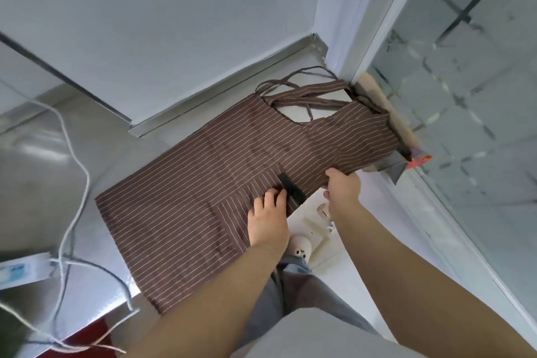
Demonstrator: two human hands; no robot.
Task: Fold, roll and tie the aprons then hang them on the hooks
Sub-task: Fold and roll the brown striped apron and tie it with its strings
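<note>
- Apron [232, 160]: brown, striped; spread flat on the steel surface [43, 154], near edge overhanging, straps [302, 87] bunched at the far corner.
- Left hand [268, 219]: fingers [271, 197] lie flat, pressing the cloth beside a black tab [290, 189].
- Right hand [344, 187]: fingers curled over the apron's near edge, gripping it.
- Risk: overhanging cloth may slide off if the pressing hand lifts; loose straps may snag or tangle during folding; the cables [72, 212] alongside may catch.
</note>
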